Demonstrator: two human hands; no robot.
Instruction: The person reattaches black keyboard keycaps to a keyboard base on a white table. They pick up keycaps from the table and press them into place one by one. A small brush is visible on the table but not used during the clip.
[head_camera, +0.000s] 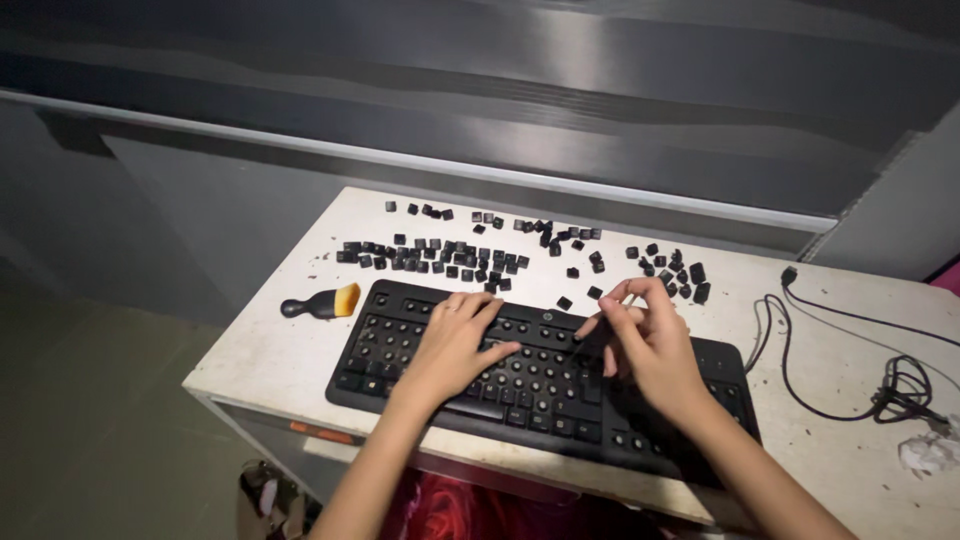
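Dim room w/ grey panelled wall (600, 90) running behind a white, scuffed worktop (270, 350); a pale rail is crossing the wall just above the worktop's far edge.

Head view: a black keyboard (540, 385) is lying at the near-centre of the worktop, slightly angled, most caps off so bare switch stems are showing. Left hand (450, 350) is resting flat on the keyboard's left-centre, fingers spread & pointing toward 1 o'clock, grip loose, not closing on anything. Right hand (650, 340) is hovering over the keyboard's right-centre, fingertips (612, 305) drawn together toward 11 o'clock; grip is looking pinched, but whether a cap is sitting between the tips can't be told, too dark & small.

Loose black keycaps (440, 255) are lying scattered in a band at 12 o'clock from the keyboard, w/ a smaller cluster (672, 270) at approx 1 o'clock, near the right hand. A small brush (322, 303), black handle & orange bristles, is lying at 10 o'clock, just beside the keyboard's left corner. A black cable (850, 370) is looping at 3 o'clock, well apart from the hands. Crumpled white paper (928, 452) is sitting at the far right edge. Red fabric (450, 510) is showing below the worktop at 6 o'clock.
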